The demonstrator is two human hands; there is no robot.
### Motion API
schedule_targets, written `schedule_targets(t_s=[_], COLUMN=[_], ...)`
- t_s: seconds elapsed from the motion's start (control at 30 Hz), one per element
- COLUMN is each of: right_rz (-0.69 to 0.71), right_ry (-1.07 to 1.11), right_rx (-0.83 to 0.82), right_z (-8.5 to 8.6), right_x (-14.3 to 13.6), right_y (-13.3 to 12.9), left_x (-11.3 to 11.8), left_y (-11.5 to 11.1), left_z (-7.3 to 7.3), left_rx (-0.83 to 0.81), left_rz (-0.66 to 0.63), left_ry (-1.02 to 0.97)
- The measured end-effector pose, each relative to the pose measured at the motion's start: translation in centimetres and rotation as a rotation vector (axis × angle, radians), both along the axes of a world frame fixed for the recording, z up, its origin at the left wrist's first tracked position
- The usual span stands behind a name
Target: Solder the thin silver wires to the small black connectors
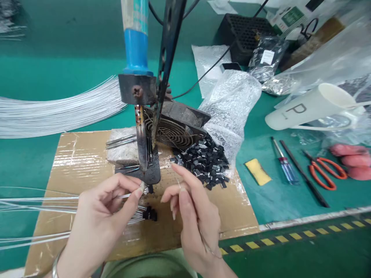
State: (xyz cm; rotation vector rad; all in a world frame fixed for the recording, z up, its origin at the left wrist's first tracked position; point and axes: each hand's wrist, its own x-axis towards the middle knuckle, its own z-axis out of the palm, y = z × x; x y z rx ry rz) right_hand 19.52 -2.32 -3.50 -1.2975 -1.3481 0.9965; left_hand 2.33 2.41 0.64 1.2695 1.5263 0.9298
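My left hand (107, 216) is closed, thumb and index finger pinching white wires (58, 199) near a small black connector (150, 189). Beneath those fingers, more wires end in several black connectors (150, 213) lying on the cardboard. My right hand (197, 220) is a little to the right, its thumb against the bent fingers and a thin pale strand (179, 183) sticking up from the pinch. Its index finger points toward the left hand. Just above the left fingertips, a blue-handled soldering iron (141, 139) hangs tip down in a clamp.
A pile of black connectors (203, 160) lies beside a round-grilled fan (171, 131). A bundle of white wires (58, 116) spreads at left. To the right are a yellow sponge (257, 172), a screwdriver (285, 164), orange-handled pliers (326, 170) and a white mug (310, 108).
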Motion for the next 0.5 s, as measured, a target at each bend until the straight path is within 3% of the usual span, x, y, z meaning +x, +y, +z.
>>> schedule_targets(t_s=[0.3,0.5], right_rz=[-0.061,0.031], right_ry=[-0.240,-0.095], right_rx=[0.160,0.077], right_z=[0.08,0.30], right_x=[0.61,0.49], right_y=[0.54,0.82], left_x=[-0.44,-0.29], left_y=[-0.19,0.22], left_z=[-0.17,-0.26], left_rx=[-0.043,-0.035], left_rz=[0.000,0.002], left_ry=[0.011,0.009])
